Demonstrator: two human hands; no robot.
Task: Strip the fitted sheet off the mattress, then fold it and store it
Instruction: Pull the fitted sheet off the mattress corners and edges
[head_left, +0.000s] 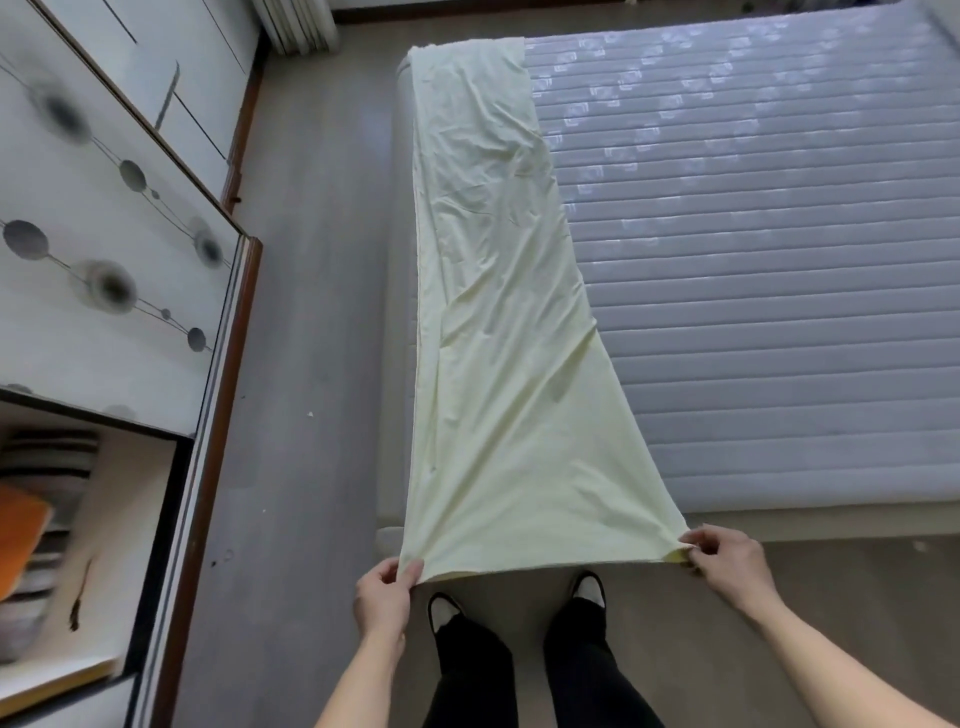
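The pale yellow fitted sheet (498, 322) lies folded into a long narrow strip along the left edge of the bare grey quilted mattress (769, 270). Its near end hangs past the foot of the bed, stretched taut between my hands. My left hand (387, 592) pinches the near left corner between thumb and fingers. My right hand (727, 564) pinches the near right corner, where the layers bunch up. The far end of the strip reaches the mattress's top left corner.
A wardrobe (119, 270) with white patterned sliding doors stands on the left; its near compartment (67, 545) is open and holds stacked folded textiles. Grey floor (317, 322) runs between wardrobe and bed. My feet stand at the bed's foot.
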